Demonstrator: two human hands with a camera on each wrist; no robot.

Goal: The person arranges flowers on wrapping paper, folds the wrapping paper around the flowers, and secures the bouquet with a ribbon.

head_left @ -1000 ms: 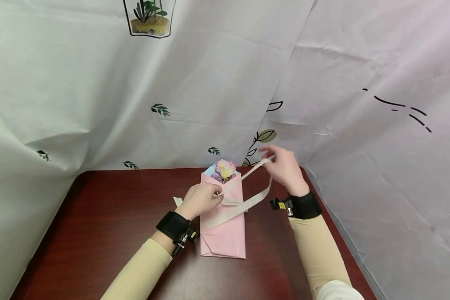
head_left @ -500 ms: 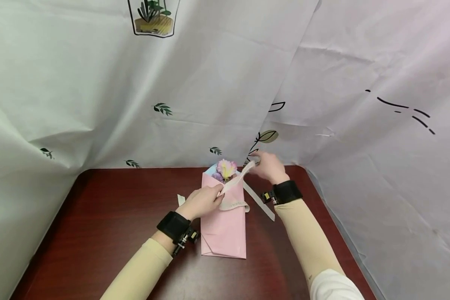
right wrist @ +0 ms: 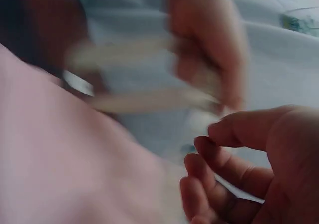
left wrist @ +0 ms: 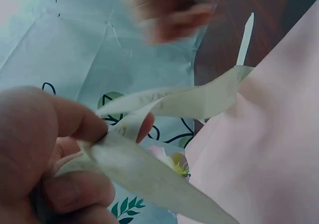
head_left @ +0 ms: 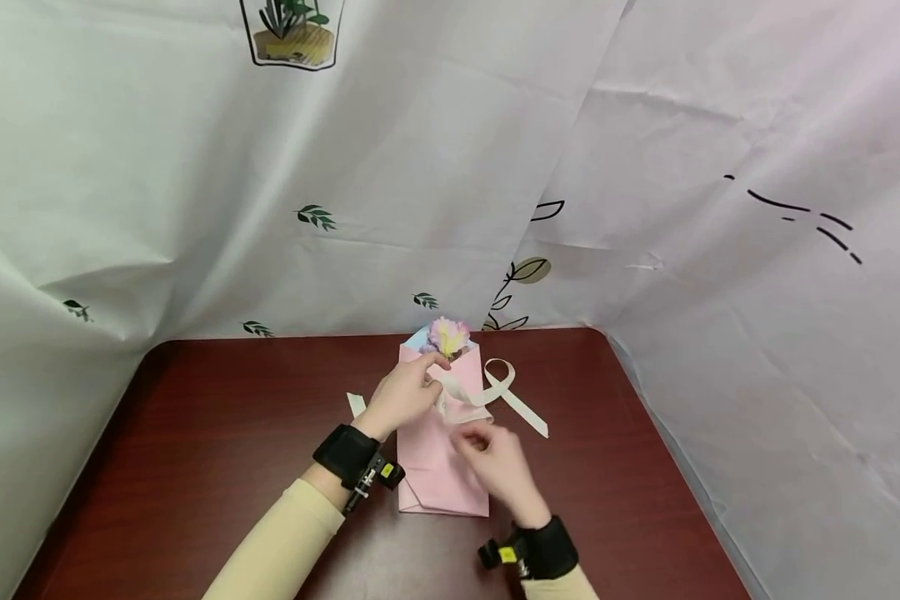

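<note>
A bouquet in pink wrapping paper lies on the table, its pink and yellow flower showing at the far end. Cream ribbon passes across the wrap; one tail lies curled to the right. My left hand is over the upper wrap and pinches the ribbon between thumb and fingers, where strands cross in the left wrist view. Over the lower right of the wrap, my right hand has loosely bent fingers with nothing between them. In the right wrist view its thumb and fingertips stand slightly apart.
The dark red-brown table has rounded far corners. Behind it and along the right side hangs a pale cloth printed with leaves and lines. Another ribbon end sticks out left of the wrap.
My right hand has let go of the ribbon and come down toward me, over the wrap's lower part. The ribbon it held now lies curled at right. My left hand stays at the same spot.
</note>
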